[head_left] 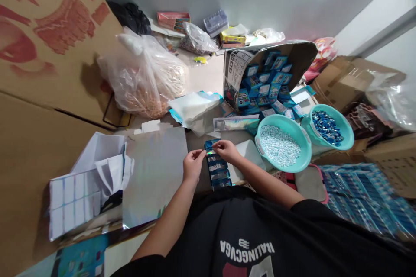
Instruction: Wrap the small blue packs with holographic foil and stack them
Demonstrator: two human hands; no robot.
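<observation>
My left hand [193,165] is at the upper left corner of a row of small open blue boxes [218,168], its thumb and fingertips pressed together. My right hand [225,150] reaches over the top box from the right, fingers also pinched. Whatever either hand holds is too small to make out. To the right of my right hand stands a turquoise basin [307,156] of small white pieces, and behind it a second turquoise basin [349,132] of dark blue shiny pieces. A carton [230,75] lies on its side, filled with small blue boxes [273,91].
A shiny silvery sheet [156,173] lies left of my hands, beside folded white card [74,197]. Plastic bags [143,73] stand behind them. A big cardboard box [48,73] rises at far left. Blue packs [364,194] lie at lower right.
</observation>
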